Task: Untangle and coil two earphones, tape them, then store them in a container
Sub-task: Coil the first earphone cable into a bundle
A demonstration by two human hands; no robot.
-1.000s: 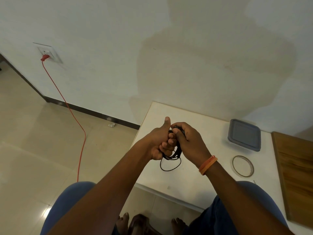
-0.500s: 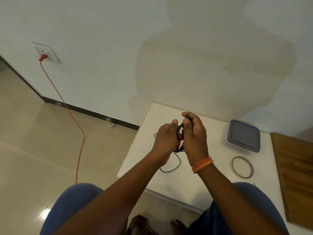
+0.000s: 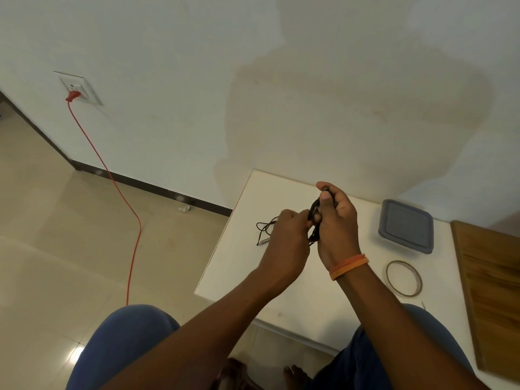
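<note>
While the right hand [image 3: 336,220] pinches the black earphone bundle [image 3: 314,211] above the table's [image 3: 253,277] far-left corner and the left hand [image 3: 287,235] grips its trailing strands, the thin, limp cable looks snag-prone, best held at the gathered loops.

A thin red cable [image 3: 123,198] runs from the white wall socket [image 3: 80,87] at ten o'clock; a brown wooden board [image 3: 495,291] lies at three o'clock.

We grip the black earphone cable [image 3: 314,211] between left hand [image 3: 288,237] and right hand [image 3: 336,225] above the white table [image 3: 253,271].
</note>
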